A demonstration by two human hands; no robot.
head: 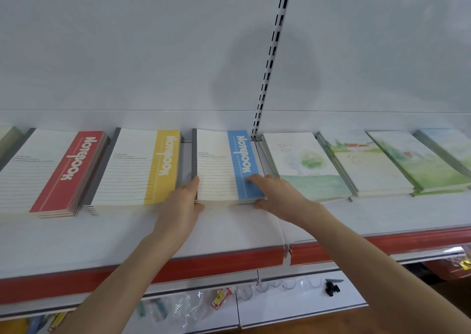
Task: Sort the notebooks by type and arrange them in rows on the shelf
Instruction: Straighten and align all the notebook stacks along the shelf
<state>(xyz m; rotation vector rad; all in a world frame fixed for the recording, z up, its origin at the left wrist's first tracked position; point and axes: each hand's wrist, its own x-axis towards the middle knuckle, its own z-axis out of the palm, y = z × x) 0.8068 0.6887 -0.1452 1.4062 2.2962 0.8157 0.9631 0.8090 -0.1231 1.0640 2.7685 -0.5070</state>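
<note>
A stack of blue-banded notebooks (219, 165) lies flat on the white shelf (229, 229), between both hands. My left hand (182, 201) presses its left edge, thumb along the side and at the front corner. My right hand (276, 193) holds the right front corner, fingers on the blue band. To the left lie a yellow-banded stack (137, 168) and a red-banded stack (58, 173). To the right are stacks with green watercolour covers (305, 165), (367, 163), (418, 160).
The shelf has a red front strip (224, 262) and a slotted upright (270, 56) on the white back panel. More notebooks run off both edges. A lower shelf (293, 300) holds small packaged goods and a black clip (332, 287).
</note>
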